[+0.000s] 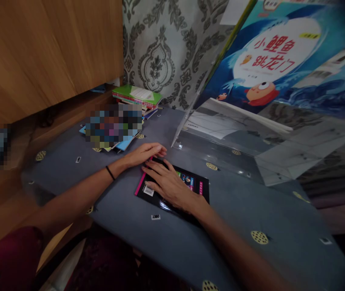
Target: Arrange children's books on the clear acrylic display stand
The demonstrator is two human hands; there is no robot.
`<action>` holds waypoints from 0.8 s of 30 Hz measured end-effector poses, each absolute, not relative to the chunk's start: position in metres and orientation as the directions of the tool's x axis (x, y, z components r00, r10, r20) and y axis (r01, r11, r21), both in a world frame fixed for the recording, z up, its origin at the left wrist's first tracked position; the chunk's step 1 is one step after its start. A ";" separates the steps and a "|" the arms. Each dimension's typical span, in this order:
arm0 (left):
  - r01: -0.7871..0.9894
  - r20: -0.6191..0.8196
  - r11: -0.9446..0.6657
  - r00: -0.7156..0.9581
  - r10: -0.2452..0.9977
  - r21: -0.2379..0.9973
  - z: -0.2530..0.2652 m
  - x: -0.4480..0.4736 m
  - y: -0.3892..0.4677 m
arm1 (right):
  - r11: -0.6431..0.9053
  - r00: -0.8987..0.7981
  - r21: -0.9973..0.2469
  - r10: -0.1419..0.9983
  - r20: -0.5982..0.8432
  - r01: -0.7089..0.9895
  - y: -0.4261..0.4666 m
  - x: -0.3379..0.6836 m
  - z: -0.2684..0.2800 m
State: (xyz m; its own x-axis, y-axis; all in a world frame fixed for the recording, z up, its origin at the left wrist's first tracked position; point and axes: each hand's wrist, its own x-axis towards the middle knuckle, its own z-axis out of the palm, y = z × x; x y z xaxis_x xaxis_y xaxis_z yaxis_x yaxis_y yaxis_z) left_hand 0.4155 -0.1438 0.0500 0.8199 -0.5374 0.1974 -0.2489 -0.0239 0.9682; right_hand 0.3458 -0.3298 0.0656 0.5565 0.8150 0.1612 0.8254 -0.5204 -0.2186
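A black book (pixel 201 206) with a pink spine strip and a white barcode label lies on the grey-blue tabletop (pixel 235 202). My right hand (pixel 166 180) rests flat across its cover, fingers spread, and hides much of the middle. My left hand (pixel 148 153) is at the book's far left corner, fingers stretched out and slightly curved, with nothing in them. Whether its fingertips touch the book, I cannot tell. A dark band circles the left wrist.
A stack of books (pixel 137 97) and a looser pile (pixel 126 143), partly blurred out, stand at the back left. At the right rises a clear plastic stand (pixel 187 117) in front of a large blue picture book (pixel 251 81). A wooden cabinet (pixel 51 52) borders the left side.
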 end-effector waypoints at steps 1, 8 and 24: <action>-0.251 0.196 -0.032 0.823 -0.534 0.967 0.051 0.415 -0.144 | -0.530 0.563 -0.207 0.811 0.159 0.822 -0.330 0.347 0.064; -0.207 0.148 -0.055 0.837 -0.527 0.977 0.053 0.414 -0.143 | -0.588 0.608 -0.157 0.779 0.155 0.793 -0.328 0.347 0.065; -0.389 0.183 -0.278 0.811 -0.556 0.879 0.066 0.405 -0.144 | -0.657 0.674 -0.154 0.708 0.213 0.738 -0.331 0.339 0.074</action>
State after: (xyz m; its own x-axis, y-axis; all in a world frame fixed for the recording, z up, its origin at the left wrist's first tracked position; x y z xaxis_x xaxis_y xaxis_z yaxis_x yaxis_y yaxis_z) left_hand 0.4049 -0.1442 0.0657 0.8107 -0.5562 0.1826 -0.3885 -0.2780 0.8785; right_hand 0.3393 -0.3311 0.0738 0.6735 0.7077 0.2133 0.7385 -0.6566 -0.1535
